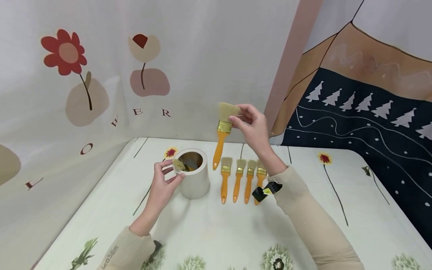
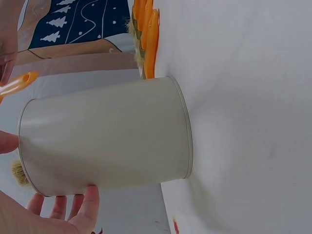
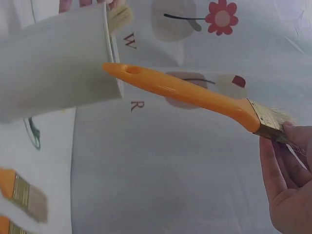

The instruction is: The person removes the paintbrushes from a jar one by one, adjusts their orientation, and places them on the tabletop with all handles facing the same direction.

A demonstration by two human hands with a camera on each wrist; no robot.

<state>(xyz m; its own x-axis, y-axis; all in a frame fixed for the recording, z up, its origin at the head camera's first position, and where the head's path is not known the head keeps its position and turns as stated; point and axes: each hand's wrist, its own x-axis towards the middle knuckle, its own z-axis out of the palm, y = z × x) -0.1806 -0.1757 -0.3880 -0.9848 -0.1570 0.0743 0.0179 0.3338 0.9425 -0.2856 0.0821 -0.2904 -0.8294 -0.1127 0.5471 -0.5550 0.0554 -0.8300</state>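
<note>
A white cylindrical can [image 1: 195, 185] stands upright on the table. My left hand [image 1: 163, 185] grips it near the top, thumb at the rim and fingers round the far side. Inside the can is a paintbrush [image 1: 179, 165], bristles up, its tip showing above the rim in the right wrist view. Up and to the right of the can, my right hand [image 1: 253, 125] pinches another paintbrush [image 1: 221, 138] by the bristles near the metal band. Its orange handle [image 3: 180, 92] points down, the end just beside the can's rim in the head view.
Several paintbrushes [image 1: 224, 183] with orange handles lie in a row right of the can, bristles away from me. The right wrist's black camera [image 1: 266, 191] overlaps the rightmost one. A white printed cloth covers the table [image 1: 209, 232]; a patterned curtain [image 1: 202, 56] hangs behind.
</note>
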